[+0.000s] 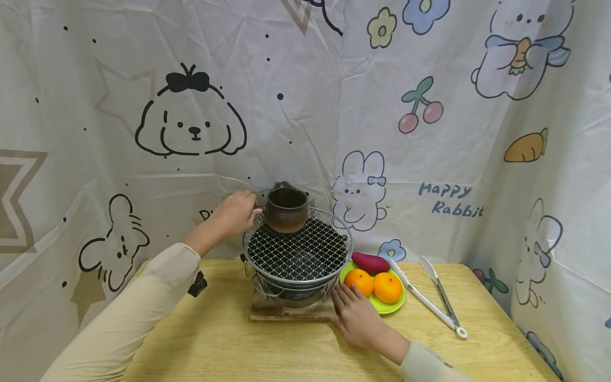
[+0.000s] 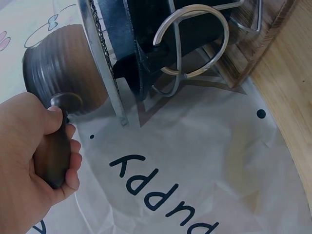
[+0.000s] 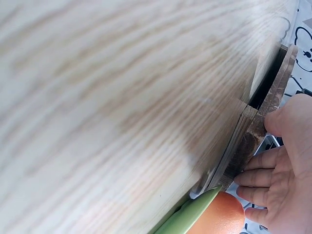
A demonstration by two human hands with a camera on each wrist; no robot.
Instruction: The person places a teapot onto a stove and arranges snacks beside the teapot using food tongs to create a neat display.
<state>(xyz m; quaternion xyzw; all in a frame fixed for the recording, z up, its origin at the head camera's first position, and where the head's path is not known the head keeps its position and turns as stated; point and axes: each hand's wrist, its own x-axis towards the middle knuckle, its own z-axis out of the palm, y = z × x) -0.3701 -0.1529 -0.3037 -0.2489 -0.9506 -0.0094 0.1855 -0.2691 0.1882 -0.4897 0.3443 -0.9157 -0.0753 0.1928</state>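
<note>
My left hand (image 1: pixel 237 213) grips the side handle (image 2: pixel 52 158) of a dark brown clay pot (image 1: pixel 285 209), its fingers curled round it. The pot is over the back left of a round wire grill mesh (image 1: pixel 305 254); I cannot tell whether its base touches the mesh. Beneath the mesh sits a dark stove bowl in a metal frame, on a wooden base board (image 1: pixel 291 313). My right hand (image 1: pixel 358 318) lies by the board's right corner, fingers extended, with the thumb against the board's edge (image 3: pixel 273 92) in the right wrist view.
Right of the stove, a green plate (image 1: pixel 382 307) bears two oranges (image 1: pixel 387 287) and a purple sweet potato (image 1: pixel 371 262). White-handled metal tongs (image 1: pixel 444 297) lie spread farther right on the wooden table (image 1: pixel 205 345). A printed cloth (image 1: pixel 296 122) hangs behind.
</note>
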